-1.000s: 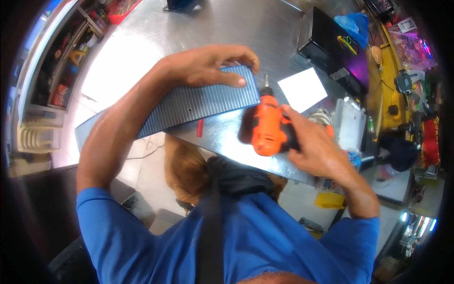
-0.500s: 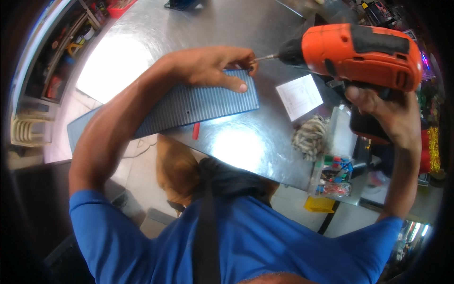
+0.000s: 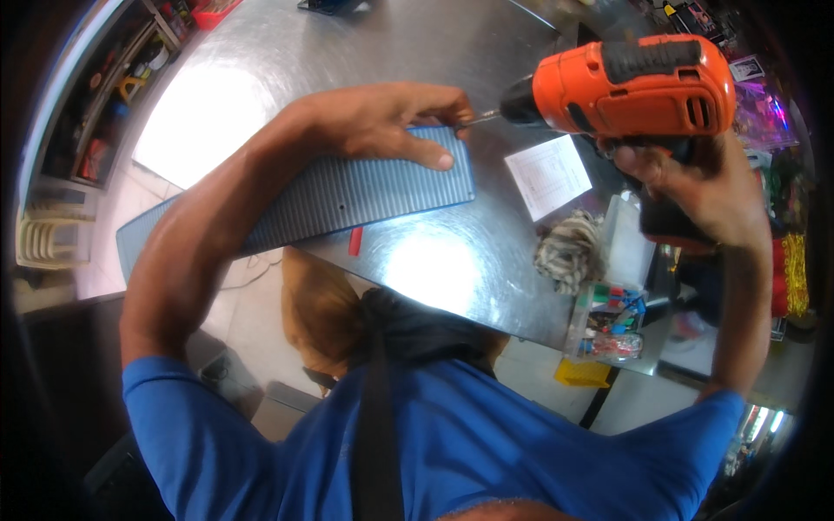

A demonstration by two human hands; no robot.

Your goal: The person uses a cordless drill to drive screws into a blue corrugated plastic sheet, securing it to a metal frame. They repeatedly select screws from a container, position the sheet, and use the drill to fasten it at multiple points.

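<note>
**Drill bit at the corner of the ribbed panel**

The left hand (image 3: 382, 122) lies flat on a long blue-grey ribbed plastic panel (image 3: 347, 195), fingers spread and pressing it down on the shiny sheet-metal table (image 3: 434, 260); the fingertips sit near the panel's far right corner. The right hand (image 3: 695, 187) is clenched around the grip of an orange-and-black cordless drill (image 3: 634, 82), held level with its bit pointing left, the tip right by the left fingers at that corner. Whether the bit touches the panel cannot be told.

One small dark hole shows midway along the panel, so some drilling looks done; the corner work seems only about to begin. A white paper sheet (image 3: 547, 174), a small red marker-like piece (image 3: 354, 241) and a frayed bundle of twine (image 3: 569, 252) lie close by.
</note>
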